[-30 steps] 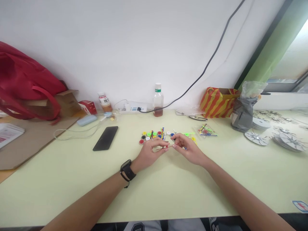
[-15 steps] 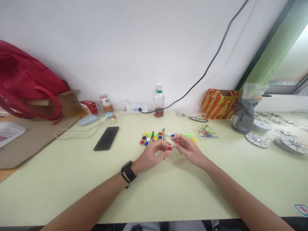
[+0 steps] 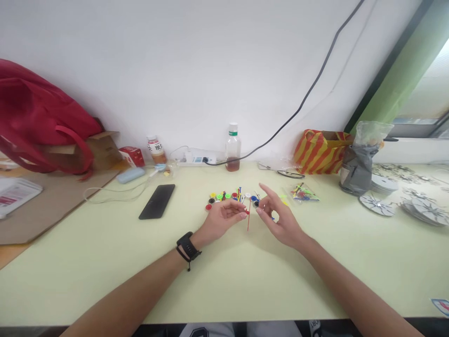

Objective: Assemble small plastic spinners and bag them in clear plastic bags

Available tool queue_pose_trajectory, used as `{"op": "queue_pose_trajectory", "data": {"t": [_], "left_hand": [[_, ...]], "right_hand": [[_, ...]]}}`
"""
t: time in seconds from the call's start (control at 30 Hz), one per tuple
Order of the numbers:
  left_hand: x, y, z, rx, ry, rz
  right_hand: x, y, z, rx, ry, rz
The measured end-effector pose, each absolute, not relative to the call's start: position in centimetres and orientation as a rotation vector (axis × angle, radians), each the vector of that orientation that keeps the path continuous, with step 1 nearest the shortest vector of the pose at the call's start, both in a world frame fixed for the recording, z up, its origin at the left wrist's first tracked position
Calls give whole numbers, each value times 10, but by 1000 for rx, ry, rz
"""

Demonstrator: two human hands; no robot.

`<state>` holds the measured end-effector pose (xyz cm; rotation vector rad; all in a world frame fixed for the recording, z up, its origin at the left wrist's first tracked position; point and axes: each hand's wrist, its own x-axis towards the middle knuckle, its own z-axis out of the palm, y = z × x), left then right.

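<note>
My left hand pinches a small red disc with a thin red stick through it, the stick standing nearly upright above the pale green table. My right hand hovers just right of the stick with its fingers spread and nothing in them. Behind both hands lies a scatter of small coloured discs and sticks. A black watch sits on my left wrist.
A black phone lies left of the pieces. A clear packet of coloured parts lies to the right. At the wall stand a bottle, a power strip, a striped bag and a red bag.
The stick has turned from lying across between both hands to upright in my left hand. My right hand has let go and opened.
</note>
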<state>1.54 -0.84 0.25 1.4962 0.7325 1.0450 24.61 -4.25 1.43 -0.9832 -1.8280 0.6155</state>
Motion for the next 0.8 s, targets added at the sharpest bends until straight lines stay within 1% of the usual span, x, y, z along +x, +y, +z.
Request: {"op": "queue_pose_trajectory", "data": {"t": [0.07,0.17,0.23,0.47,0.7,0.8], "left_hand": [[16,-9,6,1467,745,1060],[16,-10,10,1443,748,1078],[17,-10,10,1442,744,1083],[17,-11,7,1509,734,1073],[16,-12,3,1546,696,1021],[16,-12,1,1542,696,1019]], "right_hand": [[245,-42,14,-968,-1839,734],[244,-39,13,-911,-1937,1013],[243,-38,14,-890,-1929,1118],[237,-39,17,-939,-1695,1119],[235,-40,14,-925,-1761,1133],[233,-39,13,-949,-1784,1090]]}}
